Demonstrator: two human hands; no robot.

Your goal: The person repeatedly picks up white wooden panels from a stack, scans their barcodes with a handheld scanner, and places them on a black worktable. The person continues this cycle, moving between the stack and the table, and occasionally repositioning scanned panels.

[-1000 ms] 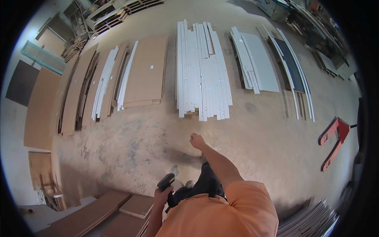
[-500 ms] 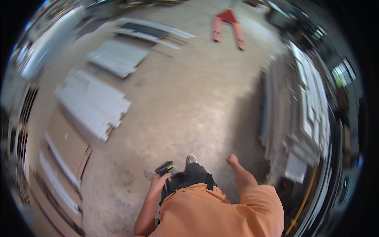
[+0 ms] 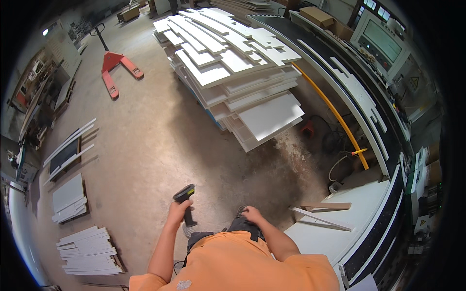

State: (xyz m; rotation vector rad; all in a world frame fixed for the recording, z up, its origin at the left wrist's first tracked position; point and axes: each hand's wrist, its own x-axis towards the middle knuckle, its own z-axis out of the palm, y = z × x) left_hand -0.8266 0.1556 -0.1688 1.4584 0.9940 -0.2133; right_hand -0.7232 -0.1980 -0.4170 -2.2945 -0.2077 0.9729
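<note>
A black handheld barcode scanner (image 3: 184, 193) with a yellow-green patch is gripped in my left hand (image 3: 179, 211). Its head points up and away from me, while its handle slants down below my fingers. My right hand (image 3: 252, 214) hangs in front of my dark trousers, its fingers loosely curled and nothing visible in them. Ahead and to the right stands a tall, uneven stack of white boards (image 3: 208, 73), out of reach of both hands.
A red pallet jack (image 3: 112, 61) stands far left. White strips (image 3: 90, 252) and panels (image 3: 69, 196) lie low at left. On my right are a white table (image 3: 320, 237) with loose strips, a long dark conveyor (image 3: 335, 68), a yellow hose (image 3: 330, 104) and a control screen (image 3: 381, 36).
My view has swung right, bringing the board stack ahead of me and the conveyor into sight. The scanner is raised higher, and my right hand has come in toward my body.
</note>
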